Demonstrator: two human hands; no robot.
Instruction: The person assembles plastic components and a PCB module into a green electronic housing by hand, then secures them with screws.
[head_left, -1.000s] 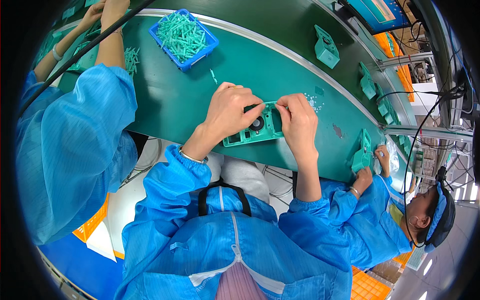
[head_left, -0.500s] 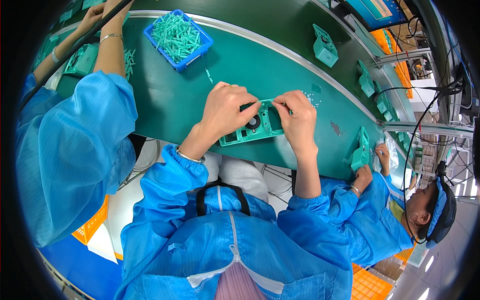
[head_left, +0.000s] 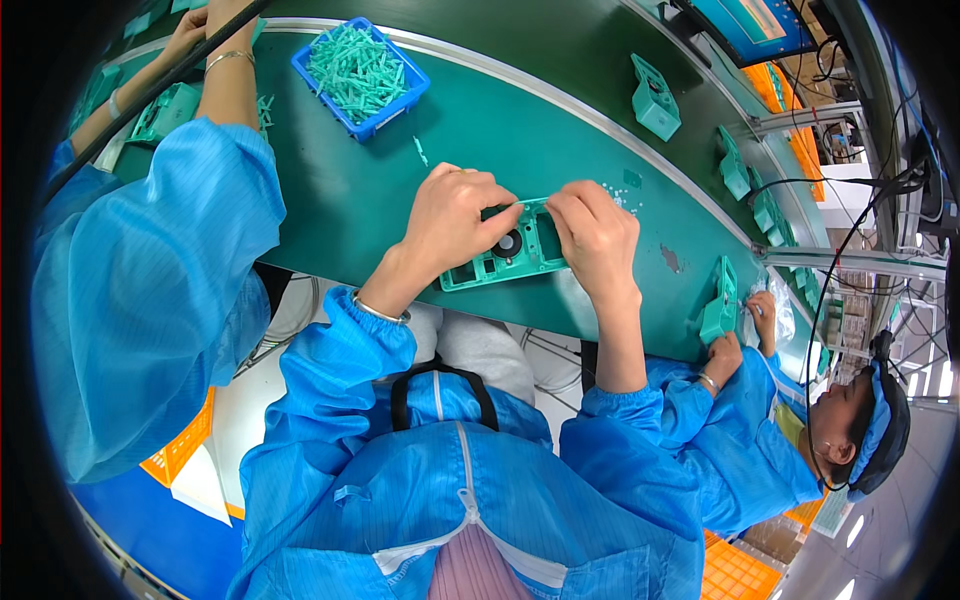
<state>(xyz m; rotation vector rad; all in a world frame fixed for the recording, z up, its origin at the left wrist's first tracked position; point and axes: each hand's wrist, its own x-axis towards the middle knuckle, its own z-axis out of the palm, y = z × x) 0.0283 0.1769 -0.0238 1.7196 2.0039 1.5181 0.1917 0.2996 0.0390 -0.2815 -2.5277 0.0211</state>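
- Left hand (head_left: 457, 215): thumb and index finger are pinching the far edge of the green plastic housing (head_left: 530, 260), knuckles up.
- Right hand (head_left: 600, 240): fingertips bunched at the housing's far right corner — can't tell if they've actually got hold of it or anything small, the knuckles block the view.
- The housing itself is between the two hands near the bench's front edge, open frame facing up, with a round black part (head_left: 508, 243) set in it. Can't tell if it's flat on the green workbench (head_left: 340, 220) or a bit lifted.
- Past the left hand there's a loose green stick (head_left: 420, 151), then a blue bin (head_left: 372, 130) heaped with green plastic sticks (head_left: 355, 75).
- Small white bits (head_left: 622, 197) are scattered just beyond the right hand.
- Off to the right, a co-worker's hand (head_left: 724, 356) is on another green housing (head_left: 720, 308) — similar kind of part.
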